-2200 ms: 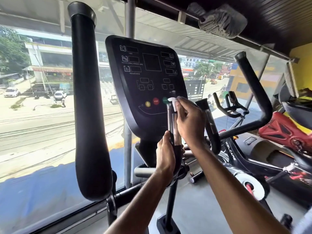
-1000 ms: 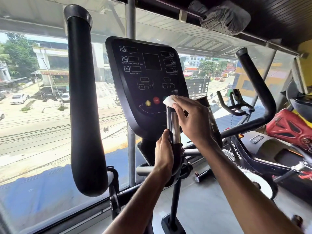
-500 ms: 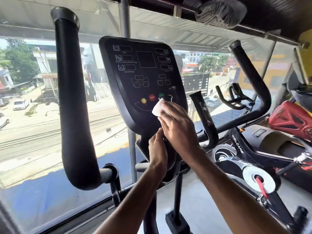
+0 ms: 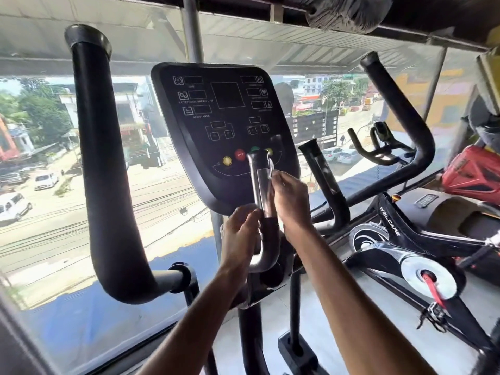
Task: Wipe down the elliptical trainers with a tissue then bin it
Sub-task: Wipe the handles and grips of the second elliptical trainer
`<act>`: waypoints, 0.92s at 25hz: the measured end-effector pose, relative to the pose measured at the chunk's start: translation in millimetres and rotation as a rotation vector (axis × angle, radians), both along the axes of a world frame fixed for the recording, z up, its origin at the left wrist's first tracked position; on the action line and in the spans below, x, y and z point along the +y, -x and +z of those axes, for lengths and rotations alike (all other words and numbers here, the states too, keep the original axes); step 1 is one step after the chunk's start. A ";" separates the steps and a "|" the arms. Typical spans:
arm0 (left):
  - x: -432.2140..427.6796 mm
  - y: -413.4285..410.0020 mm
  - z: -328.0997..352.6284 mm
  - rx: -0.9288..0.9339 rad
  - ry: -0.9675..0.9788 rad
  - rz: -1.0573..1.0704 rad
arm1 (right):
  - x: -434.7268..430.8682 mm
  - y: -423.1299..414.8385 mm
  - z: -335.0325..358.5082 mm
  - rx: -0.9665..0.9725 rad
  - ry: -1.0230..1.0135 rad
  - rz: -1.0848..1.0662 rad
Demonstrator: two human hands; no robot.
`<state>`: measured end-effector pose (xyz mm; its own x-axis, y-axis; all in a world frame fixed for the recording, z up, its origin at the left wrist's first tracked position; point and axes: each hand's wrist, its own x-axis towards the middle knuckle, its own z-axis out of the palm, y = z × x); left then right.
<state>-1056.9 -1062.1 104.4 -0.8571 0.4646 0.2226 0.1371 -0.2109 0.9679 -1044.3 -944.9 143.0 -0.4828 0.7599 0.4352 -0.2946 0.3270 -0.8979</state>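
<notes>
Against the right side of the inner grip (image 4: pixel 259 185), just under its capped top, a small white tissue (image 4: pixel 271 169) is pinched in the fingertips of the right hand (image 4: pixel 290 203) and pressed to the metal. Lower down, the left hand (image 4: pixel 239 235) curls round the same grip at its bend. The console (image 4: pixel 224 117) stands behind, its lower edge close to both hands. A second grip (image 4: pixel 322 174) rises just to the right, with open room between. The left handlebar (image 4: pixel 102 158) and right handlebar (image 4: pixel 400 109) flank the console, well apart. Window glass (image 4: pixel 54 212) lies beyond. A spin bike (image 4: pixel 389 226) stands on the pale floor (image 4: pixel 338 334) at the right.
</notes>
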 end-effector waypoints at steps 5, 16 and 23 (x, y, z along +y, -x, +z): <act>-7.5 13.8 38.8 0.220 -0.004 0.130 | 11.4 -14.1 -2.4 0.045 0.157 0.297; 37.6 47.1 101.1 0.249 0.073 0.110 | -19.8 -29.4 -38.3 0.252 -0.482 -0.271; 24.3 55.6 83.2 0.170 -0.072 -0.043 | -26.1 -19.4 -27.0 0.245 -0.454 -0.305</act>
